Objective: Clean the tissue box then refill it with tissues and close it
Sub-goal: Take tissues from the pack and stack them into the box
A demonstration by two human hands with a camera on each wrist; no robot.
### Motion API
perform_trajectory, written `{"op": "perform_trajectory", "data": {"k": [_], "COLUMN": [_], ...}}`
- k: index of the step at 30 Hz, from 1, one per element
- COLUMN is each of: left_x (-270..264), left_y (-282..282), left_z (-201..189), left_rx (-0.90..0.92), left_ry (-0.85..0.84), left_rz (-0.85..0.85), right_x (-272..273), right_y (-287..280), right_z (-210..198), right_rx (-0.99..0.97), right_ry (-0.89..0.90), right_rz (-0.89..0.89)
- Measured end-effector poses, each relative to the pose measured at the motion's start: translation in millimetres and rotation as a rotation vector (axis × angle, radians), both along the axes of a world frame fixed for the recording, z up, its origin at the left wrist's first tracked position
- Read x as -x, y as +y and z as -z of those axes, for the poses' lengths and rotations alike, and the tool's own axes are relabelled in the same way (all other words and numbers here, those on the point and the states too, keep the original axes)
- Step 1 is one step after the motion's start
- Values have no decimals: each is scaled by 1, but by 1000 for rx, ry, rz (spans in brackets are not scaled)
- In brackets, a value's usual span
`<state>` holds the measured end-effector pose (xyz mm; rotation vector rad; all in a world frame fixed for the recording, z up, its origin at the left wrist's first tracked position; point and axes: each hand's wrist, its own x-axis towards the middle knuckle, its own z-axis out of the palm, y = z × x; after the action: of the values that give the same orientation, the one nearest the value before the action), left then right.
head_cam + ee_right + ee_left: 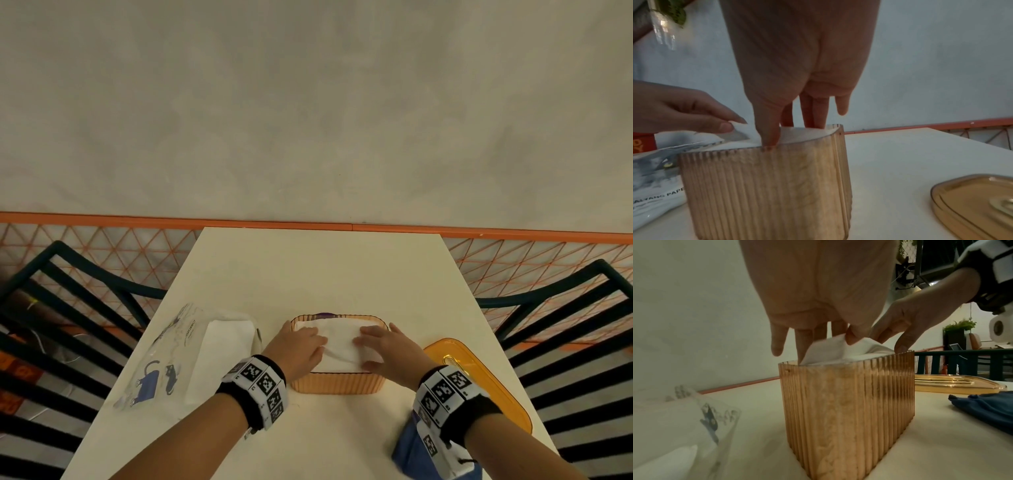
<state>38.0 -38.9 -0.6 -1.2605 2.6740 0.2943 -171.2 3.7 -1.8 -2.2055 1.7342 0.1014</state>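
Observation:
An amber ribbed tissue box point(339, 383) stands open in the middle of the table, filled with a stack of white tissues point(342, 346). My left hand point(308, 346) lies over the stack's left side. Its thumb and forefinger pinch a raised corner of the top tissue point(735, 128). My right hand point(373, 346) lies flat on the right side with straight fingers pressing the stack down, the thumb point(769, 138) at the near rim. The amber lid point(479, 380) lies flat on the table to the right of the box.
A clear plastic tissue pack point(191, 356) with white tissues inside lies left of the box. A blue cloth point(411, 448) sits near the table's front right corner, under my right forearm. Dark chairs point(68, 308) flank the table on both sides. A wall rises behind it.

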Motion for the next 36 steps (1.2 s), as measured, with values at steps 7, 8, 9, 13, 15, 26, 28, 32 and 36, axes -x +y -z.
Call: {"op": "perform_trajectory", "data": {"k": [7,8,9,13,15,26,28,32,36], "left_x": [0,0,1,0,-3,4,5,6,8], "left_y": [-1,-1,-2,-4,-6,-30,-35,-41,-44], "left_z": [3,4,5,14,19,12,13,16,13], "left_rx": [-37,-24,-7,50,68,0,6,23,8], "left_ry": [160,153,155,178,160,346,341,333,297], "left_rz": [-117,-124,-122,-84,-71,-341,-354,-367,-336], "right_x": [-3,-3,-3,0,2,1,1,2,2], "right_y": [5,4,3,5,8,-19,-24,-28,-31], "right_z": [9,11,12,16,15,10,13,14,12], "right_rx": [191,215,230,241,228,228,207,172,149], "right_ry": [-153,-154,-150,-133,-124,-384,-370,-365,-376], "right_rz": [8,9,11,-8,-18,367,384,426,479]}}
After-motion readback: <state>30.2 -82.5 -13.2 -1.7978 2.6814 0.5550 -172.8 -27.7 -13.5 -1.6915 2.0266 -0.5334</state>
